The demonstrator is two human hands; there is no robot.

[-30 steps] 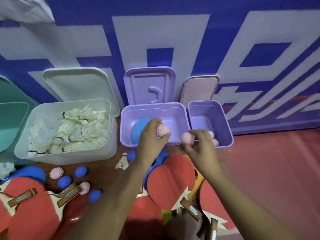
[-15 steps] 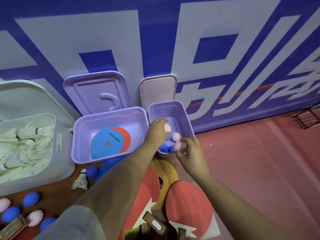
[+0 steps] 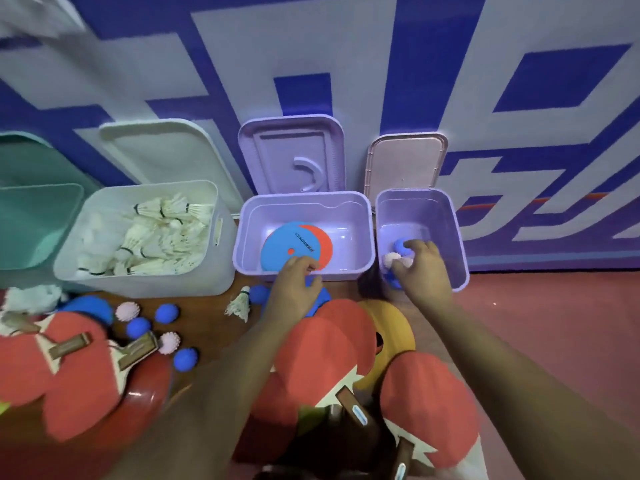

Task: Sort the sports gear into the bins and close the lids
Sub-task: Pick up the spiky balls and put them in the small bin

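Nearest me, under both forearms, the paddles (image 3: 322, 358) lie heaped and overlapping, red faces up, wooden handles poking out at odd angles. I judge that heap the first hazard: a wrist drawn back low could catch a handle and slide the pile.

Left of my left hand (image 3: 294, 282), loose on the worktop (image 3: 207, 327), sit several smooth blue balls (image 3: 166, 313) and pale spiky balls (image 3: 127, 311), with one shuttlecock (image 3: 239, 304) just beside the hand. The smooth ones look ready to roll if nudged; the spiky ones should stay put better.

My left hand rests at the near rim of the middle bin (image 3: 304, 233), fingers curled over the edge. I cannot tell whether it holds anything. Just beyond its fingertips, on the bin floor, lies a flat blue and red disc (image 3: 294, 244).

My right hand (image 3: 420, 268) is down inside the small bin (image 3: 446, 233), fingers loosely spread over a blue ball and a couple of pale spiky ones. Whether it grips one or only touches them I cannot tell. Lifted carelessly, it could flick a ball out over the low rim.

Further left of the hands, the white bin (image 3: 145, 233) is packed with shuttlecocks, feathers crushable. Beyond the hands, the lids (image 3: 292, 154) lean open against the wall, all yet to be shut.
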